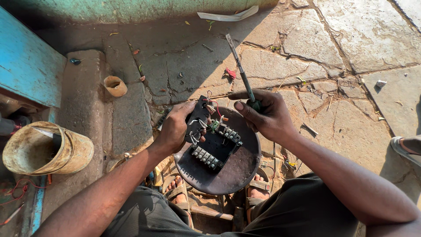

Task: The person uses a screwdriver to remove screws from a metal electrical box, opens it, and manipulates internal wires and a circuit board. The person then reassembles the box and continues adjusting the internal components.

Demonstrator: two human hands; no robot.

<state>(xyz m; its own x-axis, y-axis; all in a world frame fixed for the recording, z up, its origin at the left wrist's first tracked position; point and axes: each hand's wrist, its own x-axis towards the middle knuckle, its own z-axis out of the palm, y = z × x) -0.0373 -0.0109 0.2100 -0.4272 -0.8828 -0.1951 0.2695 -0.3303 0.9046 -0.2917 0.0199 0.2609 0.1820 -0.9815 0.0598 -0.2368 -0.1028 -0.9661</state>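
While the left hand (pixel 174 127) clamps the upper left corner of 1 black terminal board (pixel 213 145), fingers wrapped tight, the right hand (pixel 267 115) is closed around 1 screwdriver (pixel 242 74), shaft pointing up and away. Board lies tilted on 1 dark round pan (pixel 237 169) above 2 sandalled feet (pixel 180 189). 2 terminal strips (pixel 205 157) visible on the board. Left: 1 worn bucket (pixel 46 149) on its side, 1 small clay cup (pixel 115 86).
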